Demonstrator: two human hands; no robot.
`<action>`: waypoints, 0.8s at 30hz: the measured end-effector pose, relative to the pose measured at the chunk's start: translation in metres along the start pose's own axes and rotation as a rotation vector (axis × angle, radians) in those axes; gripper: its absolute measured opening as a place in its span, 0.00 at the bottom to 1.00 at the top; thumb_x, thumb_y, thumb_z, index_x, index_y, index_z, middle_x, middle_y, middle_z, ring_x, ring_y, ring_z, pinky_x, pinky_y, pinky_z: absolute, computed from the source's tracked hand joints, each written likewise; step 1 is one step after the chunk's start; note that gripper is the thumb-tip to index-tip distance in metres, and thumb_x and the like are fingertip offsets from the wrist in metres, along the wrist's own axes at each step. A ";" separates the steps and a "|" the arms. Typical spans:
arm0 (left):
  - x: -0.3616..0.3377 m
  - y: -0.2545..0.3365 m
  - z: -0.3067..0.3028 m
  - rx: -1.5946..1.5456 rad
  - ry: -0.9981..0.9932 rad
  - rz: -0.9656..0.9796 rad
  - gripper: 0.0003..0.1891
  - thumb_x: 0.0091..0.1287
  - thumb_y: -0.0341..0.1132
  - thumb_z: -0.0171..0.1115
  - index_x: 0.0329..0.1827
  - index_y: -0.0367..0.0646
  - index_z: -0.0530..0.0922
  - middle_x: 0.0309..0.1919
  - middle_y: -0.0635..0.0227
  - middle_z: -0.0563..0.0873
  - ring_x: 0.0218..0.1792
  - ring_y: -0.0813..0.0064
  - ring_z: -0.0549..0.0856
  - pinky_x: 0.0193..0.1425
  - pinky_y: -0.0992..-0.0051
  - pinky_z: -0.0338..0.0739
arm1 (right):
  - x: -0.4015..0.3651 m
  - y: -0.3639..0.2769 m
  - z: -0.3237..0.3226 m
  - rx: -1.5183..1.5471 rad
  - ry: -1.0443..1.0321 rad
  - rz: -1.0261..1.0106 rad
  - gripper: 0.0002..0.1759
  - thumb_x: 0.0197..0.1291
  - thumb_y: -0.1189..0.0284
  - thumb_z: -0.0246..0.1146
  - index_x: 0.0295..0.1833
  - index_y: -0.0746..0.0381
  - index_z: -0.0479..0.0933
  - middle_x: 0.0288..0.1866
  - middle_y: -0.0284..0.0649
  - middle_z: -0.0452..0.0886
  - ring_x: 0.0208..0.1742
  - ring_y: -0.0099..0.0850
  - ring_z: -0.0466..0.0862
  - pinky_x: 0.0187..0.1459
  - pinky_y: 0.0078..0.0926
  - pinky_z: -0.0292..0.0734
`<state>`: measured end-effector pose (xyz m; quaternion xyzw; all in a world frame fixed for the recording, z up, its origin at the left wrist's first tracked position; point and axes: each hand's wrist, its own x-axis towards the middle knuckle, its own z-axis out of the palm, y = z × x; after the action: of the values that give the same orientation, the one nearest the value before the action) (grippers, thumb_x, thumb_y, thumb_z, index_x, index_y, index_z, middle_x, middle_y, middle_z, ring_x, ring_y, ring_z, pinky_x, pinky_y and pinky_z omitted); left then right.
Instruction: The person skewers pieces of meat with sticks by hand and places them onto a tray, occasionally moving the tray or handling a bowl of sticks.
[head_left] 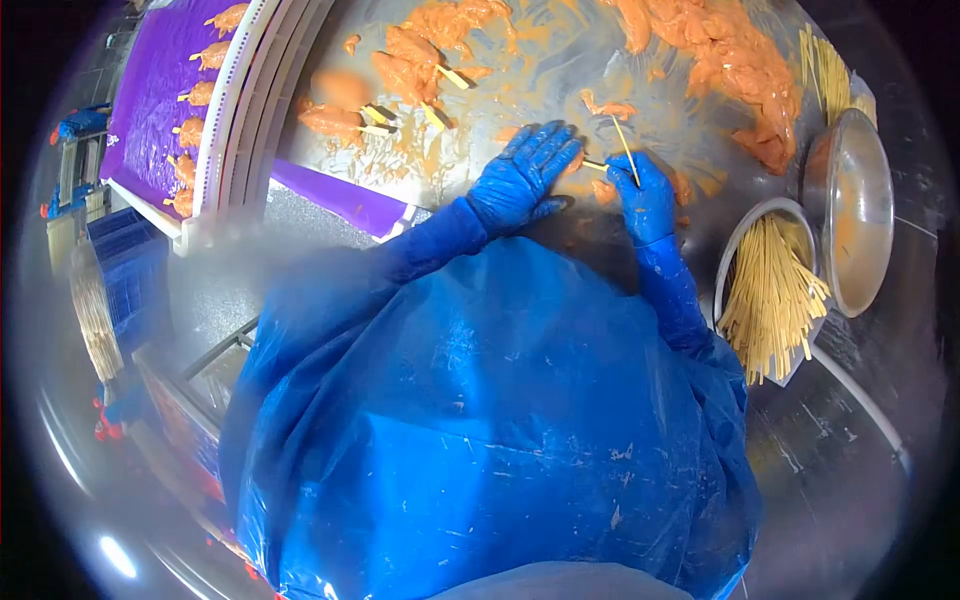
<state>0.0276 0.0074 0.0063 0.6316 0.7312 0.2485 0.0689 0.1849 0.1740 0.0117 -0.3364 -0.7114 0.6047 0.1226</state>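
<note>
My left hand (522, 178), in a blue glove, lies flat on the metal table (470, 135) with its fingers stretched out. At its fingertips is a small piece of orange marinated raw meat (574, 161), partly hidden by the hand. My right hand (645, 198), also gloved in blue, is closed around wooden skewers. One skewer (624, 143) points up towards a thin strip of meat (606, 106). Another skewer (595, 165) runs left from the right hand to the meat beside my left hand. Small meat scraps (604, 191) lie between the hands.
Skewered meat pieces (405, 75) lie at the upper left, and a large meat pile (720, 60) at the upper right. A container of skewers (768, 295) and a metal bowl (862, 215) stand right. Left is a white-edged tray (225, 130) with purple lining and several skewered pieces.
</note>
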 end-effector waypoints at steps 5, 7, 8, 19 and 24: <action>0.009 0.001 0.010 0.060 -0.093 0.087 0.42 0.66 0.52 0.59 0.79 0.43 0.55 0.76 0.54 0.62 0.78 0.55 0.58 0.81 0.52 0.49 | 0.007 0.014 -0.001 -0.169 0.026 -0.139 0.05 0.62 0.78 0.64 0.43 0.65 0.80 0.34 0.30 0.81 0.36 0.18 0.77 0.40 0.19 0.74; 0.011 0.001 0.014 0.068 -0.098 0.138 0.42 0.66 0.52 0.59 0.79 0.44 0.54 0.76 0.54 0.61 0.78 0.55 0.57 0.81 0.52 0.48 | 0.009 0.019 -0.002 -0.152 0.015 -0.140 0.05 0.62 0.79 0.64 0.43 0.65 0.80 0.34 0.30 0.81 0.36 0.18 0.77 0.40 0.19 0.74; 0.012 0.000 0.015 0.078 -0.100 0.192 0.42 0.67 0.52 0.59 0.80 0.45 0.53 0.77 0.54 0.61 0.78 0.56 0.57 0.81 0.52 0.48 | 0.011 0.020 -0.002 -0.136 0.005 -0.147 0.05 0.62 0.79 0.64 0.43 0.65 0.80 0.34 0.30 0.81 0.36 0.18 0.77 0.40 0.19 0.74; 0.001 -0.008 0.002 -0.177 0.316 -0.197 0.13 0.58 0.32 0.67 0.47 0.47 0.85 0.41 0.60 0.85 0.44 0.53 0.82 0.50 0.56 0.75 | 0.006 0.020 -0.004 -0.046 -0.030 -0.106 0.04 0.62 0.78 0.65 0.43 0.64 0.80 0.34 0.30 0.81 0.37 0.18 0.78 0.41 0.18 0.74; 0.010 -0.014 0.021 -0.239 0.352 -0.123 0.13 0.54 0.32 0.71 0.43 0.49 0.85 0.36 0.62 0.83 0.40 0.55 0.81 0.46 0.60 0.76 | 0.007 0.021 -0.006 -0.133 -0.012 -0.134 0.04 0.62 0.78 0.65 0.43 0.64 0.80 0.33 0.30 0.81 0.37 0.18 0.78 0.41 0.18 0.74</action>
<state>0.0222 0.0215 -0.0161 0.5201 0.7343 0.4353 0.0296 0.1899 0.1836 -0.0080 -0.2918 -0.7717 0.5485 0.1357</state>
